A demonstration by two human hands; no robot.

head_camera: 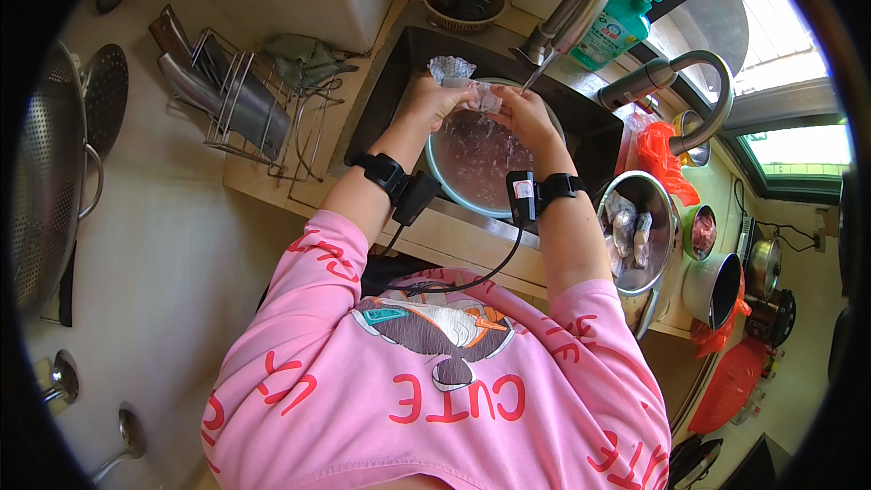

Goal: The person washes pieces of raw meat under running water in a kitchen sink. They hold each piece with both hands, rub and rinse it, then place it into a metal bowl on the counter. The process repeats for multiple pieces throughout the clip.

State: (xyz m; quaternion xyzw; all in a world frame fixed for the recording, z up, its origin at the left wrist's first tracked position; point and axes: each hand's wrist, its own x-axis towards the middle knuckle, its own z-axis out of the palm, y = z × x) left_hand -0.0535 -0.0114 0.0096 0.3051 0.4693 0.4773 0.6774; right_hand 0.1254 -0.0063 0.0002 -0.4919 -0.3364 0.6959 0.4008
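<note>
My left hand point(434, 103) and my right hand point(527, 112) meet above a light blue plastic basin point(435, 173) in the sink. Between them they grip a pale, wet piece of fish or meat point(487, 98); its kind is not plain. A silvery, net-textured thing point(451, 67) shows just beyond my left fingers, and I cannot tell whether the hand holds it. Cloudy reddish water point(476, 156) stands in the basin, with drips falling into it. Close to my right fingers, a thin stream runs from the metal faucet point(578, 7).
A metal bowl point(663, 238) of silvery fish pieces point(623, 231) stands right of the sink point(381, 82). Beyond it are a small bowl of red meat point(703, 228) and a pot point(701, 289). A wire rack with knives point(231, 95) stands left. Behind are a soap bottle point(612, 30) and a basket point(469, 22).
</note>
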